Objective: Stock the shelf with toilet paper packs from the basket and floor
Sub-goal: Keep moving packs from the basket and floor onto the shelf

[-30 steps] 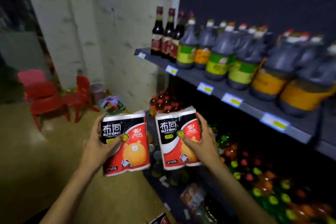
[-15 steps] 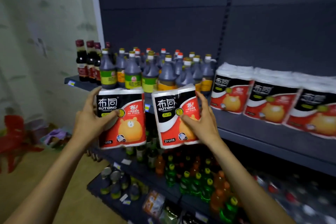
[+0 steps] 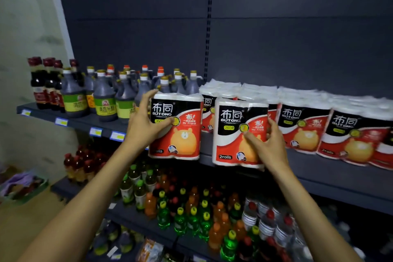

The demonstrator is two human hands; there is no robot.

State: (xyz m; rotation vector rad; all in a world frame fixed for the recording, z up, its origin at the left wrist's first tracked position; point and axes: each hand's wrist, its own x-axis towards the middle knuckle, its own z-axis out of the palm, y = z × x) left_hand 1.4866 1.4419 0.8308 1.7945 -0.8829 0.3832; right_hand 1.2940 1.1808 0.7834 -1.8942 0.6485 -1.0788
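Note:
My left hand (image 3: 146, 125) grips a two-roll toilet paper pack (image 3: 180, 134), black, red and white with an orange bear, by its left side. A second such pack (image 3: 231, 134) is held by my right hand (image 3: 265, 144) at its right side. Both packs stand upright at the front edge of the dark grey shelf (image 3: 319, 172). Behind and to the right, several stocked packs (image 3: 304, 125) sit in a row on that shelf.
Dark vinegar and sauce bottles (image 3: 106, 95) fill the shelf's left part, right beside the left-hand pack. Below, a lower shelf holds coloured drink bottles (image 3: 191, 215). A basket (image 3: 19, 187) with purple wrapping lies on the floor at far left. The back panel above the packs is bare.
Both hands have carried their packs up and rightward, from in front of the bottles to the shelf's front edge beside the stocked row. My view has moved closer to the shelf.

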